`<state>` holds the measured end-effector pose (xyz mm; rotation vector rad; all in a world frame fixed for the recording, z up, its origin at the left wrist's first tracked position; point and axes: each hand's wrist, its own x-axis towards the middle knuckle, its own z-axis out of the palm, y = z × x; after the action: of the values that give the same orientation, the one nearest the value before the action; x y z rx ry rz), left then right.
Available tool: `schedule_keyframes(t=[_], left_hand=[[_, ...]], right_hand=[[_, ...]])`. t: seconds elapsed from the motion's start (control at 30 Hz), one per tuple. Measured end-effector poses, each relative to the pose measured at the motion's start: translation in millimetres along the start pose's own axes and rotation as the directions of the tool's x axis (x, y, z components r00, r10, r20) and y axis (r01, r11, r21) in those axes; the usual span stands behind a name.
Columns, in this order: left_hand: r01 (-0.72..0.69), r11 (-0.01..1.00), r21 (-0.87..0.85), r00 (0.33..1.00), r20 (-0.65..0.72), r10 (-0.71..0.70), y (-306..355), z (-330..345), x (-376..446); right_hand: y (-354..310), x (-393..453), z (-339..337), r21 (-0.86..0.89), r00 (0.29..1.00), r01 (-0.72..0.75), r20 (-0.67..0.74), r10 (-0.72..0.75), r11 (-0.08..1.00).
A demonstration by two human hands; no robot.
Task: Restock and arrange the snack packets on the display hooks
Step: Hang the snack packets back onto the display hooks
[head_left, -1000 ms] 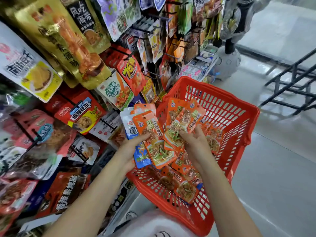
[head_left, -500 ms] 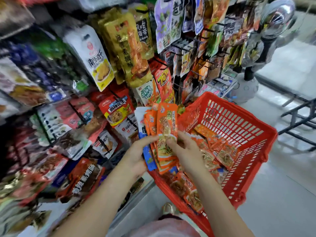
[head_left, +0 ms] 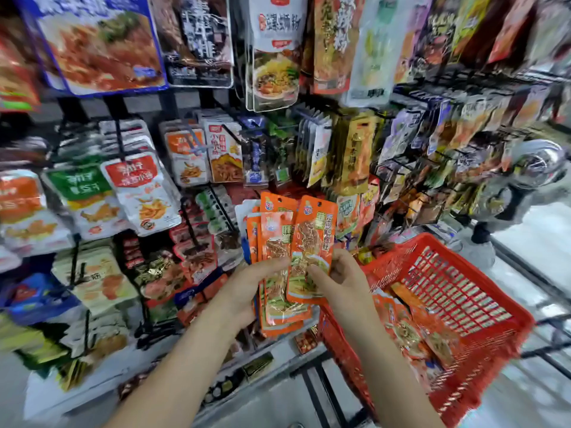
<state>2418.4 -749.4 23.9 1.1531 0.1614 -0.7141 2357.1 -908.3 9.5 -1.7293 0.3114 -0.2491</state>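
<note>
Orange packets (head_left: 279, 267) now fanned upright before the display hooks (head_left: 213, 197), lifted clear of the basket (head_left: 457, 291) — I see left hand (head_left: 247, 291) gripping the stack, right hand (head_left: 343, 278) pinching the front one, ready to hang.

I'm in a shop: a rack (head_left: 197, 97) on the left hangs dense with snack packets (head_left: 142, 193) on hooks, a red basket (head_left: 482, 307) near right.

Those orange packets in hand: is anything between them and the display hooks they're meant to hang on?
Nothing visible blocks them. The left hand and right hand hold the orange packets upright, in open air before the display hooks. Those hooks already carry hanging packets, and which hook is meant cannot be told.
</note>
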Motion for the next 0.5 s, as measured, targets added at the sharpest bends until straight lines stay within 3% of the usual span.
schedule_keyframes(t=[0.2,0.4,0.5], left_hand=[[-0.198,0.98,0.031,0.977,-0.069,0.2,23,-21,-41],[-0.342,0.937,-0.077,0.939,0.02,0.344,79,-14,-85],[-0.447,0.894,0.012,0.893,0.06,0.446,117,0,-117]], right_hand=[[-52,-34,38,0.016,0.986,-0.003,0.168,0.0,1.0],[-120,-38,63,-0.009,0.97,0.236,0.06,-0.235,0.972],[-168,-30,66,-0.019,0.934,0.356,0.012,-0.356,0.934]])
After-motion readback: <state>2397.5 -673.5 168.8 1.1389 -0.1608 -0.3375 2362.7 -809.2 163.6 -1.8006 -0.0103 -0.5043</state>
